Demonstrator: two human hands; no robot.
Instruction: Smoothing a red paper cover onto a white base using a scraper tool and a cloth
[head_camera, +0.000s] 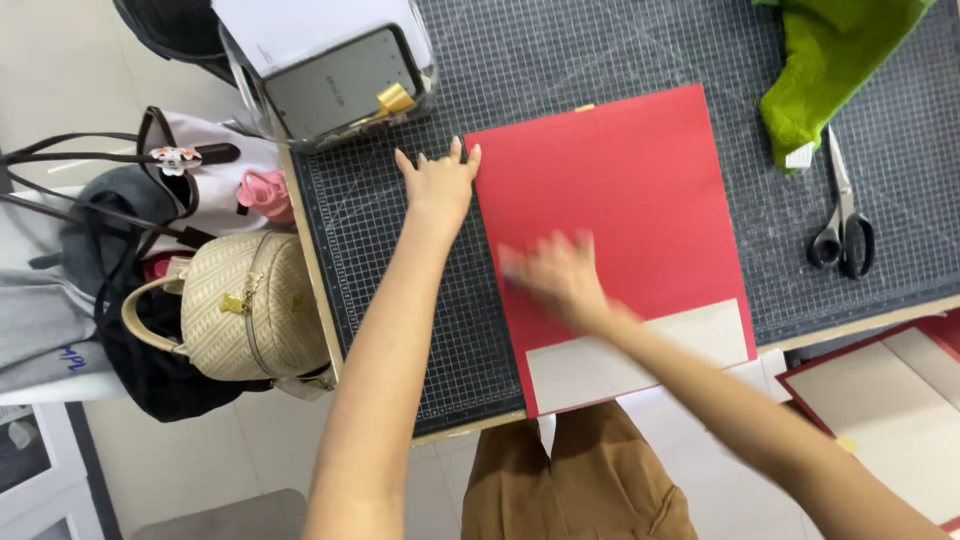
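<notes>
A large red sheet of card (630, 190) lies on the dark gridded cutting mat (560, 60), with a pale grey board strip (640, 355) showing at its near end. My left hand (438, 180) rests flat on the mat, fingers spread, touching the sheet's upper left corner. My right hand (555, 275) is blurred with motion over the left part of the red sheet, palm down, and appears to hold nothing.
Scissors (845, 225) and crumpled green fabric (830, 70) lie at the mat's right. A grey device in a clear tray (340, 80) stands at the back left. Bags, including a woven cream handbag (250, 310), sit left of the table. Another red-edged board (890, 400) lies at the lower right.
</notes>
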